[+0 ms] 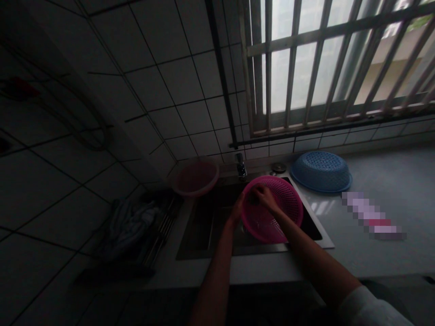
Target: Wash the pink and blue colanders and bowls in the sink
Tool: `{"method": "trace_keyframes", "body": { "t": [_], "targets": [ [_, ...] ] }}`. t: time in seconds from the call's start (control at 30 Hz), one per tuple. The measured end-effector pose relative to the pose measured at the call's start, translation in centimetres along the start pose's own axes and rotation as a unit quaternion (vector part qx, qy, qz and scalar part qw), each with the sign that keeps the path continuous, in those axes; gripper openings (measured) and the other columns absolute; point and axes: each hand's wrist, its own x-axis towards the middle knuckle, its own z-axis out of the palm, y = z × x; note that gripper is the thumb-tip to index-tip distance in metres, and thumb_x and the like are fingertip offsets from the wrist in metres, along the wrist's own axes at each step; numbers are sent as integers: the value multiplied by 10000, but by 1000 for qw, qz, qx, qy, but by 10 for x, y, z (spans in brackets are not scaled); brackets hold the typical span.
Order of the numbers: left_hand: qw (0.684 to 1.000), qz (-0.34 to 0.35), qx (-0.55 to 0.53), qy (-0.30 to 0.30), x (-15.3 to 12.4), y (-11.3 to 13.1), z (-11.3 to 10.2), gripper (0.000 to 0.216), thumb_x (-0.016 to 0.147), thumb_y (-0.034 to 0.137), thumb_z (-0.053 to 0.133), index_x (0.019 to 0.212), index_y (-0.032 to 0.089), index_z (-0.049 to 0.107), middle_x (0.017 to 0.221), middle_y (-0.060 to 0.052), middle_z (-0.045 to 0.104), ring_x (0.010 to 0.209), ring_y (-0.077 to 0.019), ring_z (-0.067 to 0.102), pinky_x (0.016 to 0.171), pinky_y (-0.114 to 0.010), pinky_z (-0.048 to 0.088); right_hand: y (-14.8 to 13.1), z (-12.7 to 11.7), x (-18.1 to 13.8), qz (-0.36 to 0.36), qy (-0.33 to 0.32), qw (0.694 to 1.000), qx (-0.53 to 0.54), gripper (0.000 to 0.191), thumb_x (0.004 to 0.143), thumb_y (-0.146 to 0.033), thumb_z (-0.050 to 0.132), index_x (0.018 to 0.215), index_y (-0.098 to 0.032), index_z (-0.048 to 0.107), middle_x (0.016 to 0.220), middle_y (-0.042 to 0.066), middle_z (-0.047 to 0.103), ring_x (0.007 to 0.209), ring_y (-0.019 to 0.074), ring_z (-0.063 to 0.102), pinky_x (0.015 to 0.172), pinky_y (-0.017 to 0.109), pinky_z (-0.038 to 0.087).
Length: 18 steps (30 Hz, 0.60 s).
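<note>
Right hand (263,195) fingers curled inside the pink colander (272,208), pressed on its mesh near the upper left rim; left hand (238,212) against the colander's left rim from outside, fingers hidden behind it, cannot tell how they lie; colander tilted, held over the sink (204,226) at frame centre; tap (240,165) just above it; pink bowl (194,176) on the sink's upper left corner, apart from the hands; blue colander (321,171) upside down on the counter (390,181), right of centre; dark cloth (127,226) on a rack at lower left; barred window (333,63) upper right.
</note>
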Motion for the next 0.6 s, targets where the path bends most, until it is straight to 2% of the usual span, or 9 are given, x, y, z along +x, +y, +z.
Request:
{"method": "trace_keyframes", "body": {
  "t": [0.03,0.1,0.23,0.3,0.37,0.43,0.5,0.57,0.6],
  "targets": [
    [1000,8,7,-5,0,-1,1,496,791,588,798,1101,201,795,1273,-105,756,1415,-303,535,1283,-458,263,2,-3,3,-10,23,1000,-8,275,803,-423,658,941,-185,681,936,68,723,762,199,628,669,302,527],
    [999,17,24,11,-1,-2,-1,495,787,593,799,1104,213,795,1302,-99,744,1424,-307,525,1287,-462,252,9,-3,2,-7,-13,1000,-10,250,796,-409,663,915,-190,680,881,56,725,719,189,620,634,285,523],
    [996,19,62,56,-2,0,-10,562,764,647,790,1101,198,796,1343,-108,722,1397,-333,545,1270,-484,281,23,17,-18,66,-259,964,-13,201,796,-381,704,838,-185,693,692,42,691,551,178,588,516,281,493],
    [995,22,84,53,-1,1,-12,583,744,660,800,1099,197,794,1338,-110,724,1371,-335,565,1261,-486,297,26,22,-23,70,-304,949,-32,167,798,-349,708,830,-185,701,707,52,705,551,183,601,518,285,499],
    [994,24,92,48,-1,2,-10,611,712,679,815,1086,196,792,1321,-118,730,1342,-340,586,1249,-495,315,23,20,-18,33,-233,970,-63,139,812,-310,674,869,-187,706,805,70,739,636,193,640,577,283,523],
    [995,21,91,45,-1,2,-6,638,691,701,821,1072,190,786,1308,-130,733,1314,-344,605,1231,-504,342,16,13,-9,-10,-103,989,-109,160,842,-282,613,928,-182,704,919,96,755,742,204,667,654,286,540],
    [995,21,88,36,-3,3,-2,642,707,714,802,1076,188,778,1293,-131,736,1290,-340,618,1207,-505,373,11,4,0,-31,-4,987,-155,192,868,-271,562,959,-171,697,979,120,752,789,211,668,694,295,541],
    [995,20,97,27,-6,5,1,623,729,709,786,1072,190,774,1261,-126,745,1266,-335,626,1183,-500,400,10,2,1,-29,7,985,-170,200,871,-270,549,964,-168,693,975,118,748,775,205,658,685,289,538],
    [994,18,105,27,-7,7,2,605,737,700,784,1062,191,774,1242,-123,750,1259,-333,626,1176,-496,406,11,3,-1,-18,-27,987,-159,196,865,-274,556,958,-171,694,948,105,747,749,198,651,661,280,534]
  ]
}}
